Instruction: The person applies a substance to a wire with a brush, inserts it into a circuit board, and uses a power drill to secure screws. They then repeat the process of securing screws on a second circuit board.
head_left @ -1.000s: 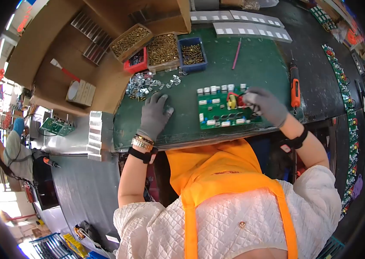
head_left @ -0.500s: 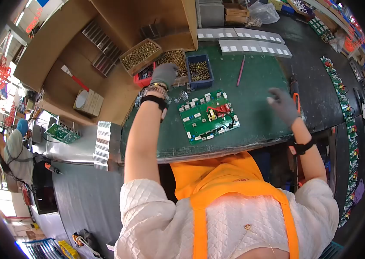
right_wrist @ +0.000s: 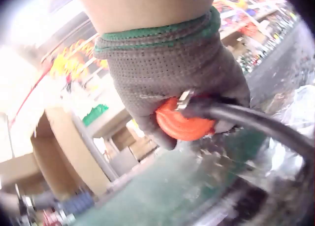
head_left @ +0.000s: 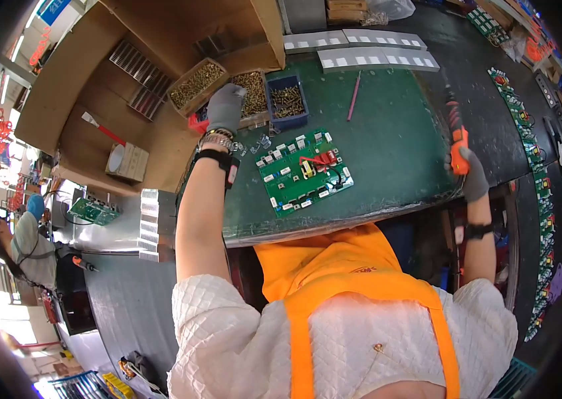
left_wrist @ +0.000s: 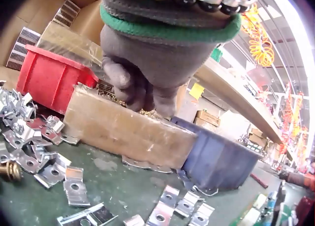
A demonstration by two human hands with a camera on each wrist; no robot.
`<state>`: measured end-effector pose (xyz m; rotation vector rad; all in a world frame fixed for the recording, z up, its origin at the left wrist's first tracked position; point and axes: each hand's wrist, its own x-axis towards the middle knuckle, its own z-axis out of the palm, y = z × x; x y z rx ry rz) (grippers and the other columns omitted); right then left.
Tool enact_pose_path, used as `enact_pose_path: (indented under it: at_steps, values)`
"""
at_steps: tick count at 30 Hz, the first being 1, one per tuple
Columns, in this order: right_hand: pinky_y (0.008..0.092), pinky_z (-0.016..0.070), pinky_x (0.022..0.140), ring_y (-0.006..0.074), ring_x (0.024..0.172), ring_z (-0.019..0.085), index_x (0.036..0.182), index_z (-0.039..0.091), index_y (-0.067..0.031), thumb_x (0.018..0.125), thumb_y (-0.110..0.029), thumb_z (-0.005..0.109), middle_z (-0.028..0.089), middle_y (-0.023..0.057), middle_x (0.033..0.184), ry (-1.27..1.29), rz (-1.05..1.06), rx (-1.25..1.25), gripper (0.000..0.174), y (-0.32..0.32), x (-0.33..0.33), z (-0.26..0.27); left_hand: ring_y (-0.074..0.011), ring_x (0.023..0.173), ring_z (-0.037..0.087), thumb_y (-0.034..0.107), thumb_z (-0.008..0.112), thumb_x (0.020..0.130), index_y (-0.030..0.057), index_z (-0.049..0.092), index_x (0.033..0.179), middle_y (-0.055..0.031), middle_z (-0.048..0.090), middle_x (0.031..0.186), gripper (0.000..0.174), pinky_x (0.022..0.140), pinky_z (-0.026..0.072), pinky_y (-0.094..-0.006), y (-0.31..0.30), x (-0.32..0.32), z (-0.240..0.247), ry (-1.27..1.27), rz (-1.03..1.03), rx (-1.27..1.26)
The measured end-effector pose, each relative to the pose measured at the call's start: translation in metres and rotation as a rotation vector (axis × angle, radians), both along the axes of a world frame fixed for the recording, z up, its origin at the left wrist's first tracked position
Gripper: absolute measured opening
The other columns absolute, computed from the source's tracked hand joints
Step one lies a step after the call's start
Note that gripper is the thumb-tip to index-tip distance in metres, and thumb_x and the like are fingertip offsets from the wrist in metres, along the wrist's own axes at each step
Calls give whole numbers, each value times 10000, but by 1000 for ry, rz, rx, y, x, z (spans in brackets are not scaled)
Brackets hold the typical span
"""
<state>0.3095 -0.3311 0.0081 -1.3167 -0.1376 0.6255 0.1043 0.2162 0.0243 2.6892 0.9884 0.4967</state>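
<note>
My gloved left hand (head_left: 226, 106) is over the cardboard box of brass screws (head_left: 254, 93). In the left wrist view its fingers (left_wrist: 130, 90) bend down behind the box's front wall, and I cannot tell whether they pinch a screw. My right hand (head_left: 475, 175), in a grey glove, grips an orange electric screwdriver (head_left: 459, 147) at the right side of the green mat. Its orange end (right_wrist: 184, 122) and black cord (right_wrist: 246, 116) show in the right wrist view. A green circuit board (head_left: 294, 189) lies in front of me, with a red part and several white blocks.
A blue bin (head_left: 286, 100) of screws and a red bin (left_wrist: 56, 78) flank the cardboard box. Small metal clips (left_wrist: 74, 186) lie scattered before them. A purple stick (head_left: 354, 98) and grey metal strips (head_left: 377, 58) are farther back. More circuit boards (head_left: 535, 173) line the far right.
My left hand went from the mat beside the clips up to the screw box. The right hand left the circuit board, moved right and took hold of the screwdriver. The board now sits farther left, tilted.
</note>
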Motion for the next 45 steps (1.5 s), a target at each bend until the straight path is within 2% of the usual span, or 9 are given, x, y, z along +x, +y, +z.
enact_pose_path:
  at_steps: [3,6,12,14,18,24,38,41,45]
  values:
    - [307,485,613,161,708,581,1304,476,0,863,-424,657,610,99,1074,-45,-108,279,638,23,-67,10,-84,689,568,133,649,927,-13,656,1034,-54,672,841,182,637,478,-219,-21,-13,13,-636,-144,-786]
    - [302,463,452,136,577,513,1478,305,-90,845,-642,602,550,76,945,420,465,980,890,33,-94,4,-105,659,566,163,665,925,1,637,1069,-43,655,834,219,598,477,-238,-57,-16,23,-742,-267,-1159]
    - [288,507,481,139,577,569,1335,425,-62,798,-710,614,541,48,823,501,533,421,862,56,-164,19,-57,597,544,368,635,946,73,636,970,10,633,755,295,536,435,-182,-130,-19,43,-672,-357,-1388]
    - [282,529,518,137,608,590,1305,425,-47,765,-701,662,566,56,863,307,814,63,880,65,-159,31,-53,573,512,399,640,937,77,622,963,19,608,729,324,518,408,-182,-145,-20,46,-693,-374,-1511]
    - [285,527,554,137,631,591,1345,394,-27,729,-283,815,569,63,893,199,797,-58,790,75,-157,51,-56,555,474,416,625,943,68,610,940,18,573,699,349,500,373,-190,-154,-21,41,-722,-365,-1550]
    - [319,530,572,159,669,602,1343,392,-26,634,-63,769,566,58,877,126,770,-247,803,80,-159,59,-65,548,489,417,616,948,59,609,939,10,576,693,358,487,368,-197,-155,-19,35,-684,-346,-1518]
    - [284,522,556,140,638,596,1400,346,-12,680,-163,838,562,68,886,101,790,-287,885,79,-152,48,-59,596,519,346,620,958,52,619,958,18,594,721,294,524,387,-183,-147,-10,33,-533,-461,-1542]
    - [283,520,554,139,628,592,1412,336,-17,683,-154,841,563,72,879,94,835,-287,897,76,-144,43,-72,613,561,278,633,943,33,633,921,-5,629,717,246,553,430,-200,-148,-9,54,-311,-376,-1214]
    - [285,520,556,140,625,587,1397,358,-28,683,-159,849,564,69,880,115,815,-186,876,74,-144,34,-90,684,591,302,681,909,7,644,996,-39,657,803,310,616,476,-225,-148,-1,52,-241,-360,-1230]
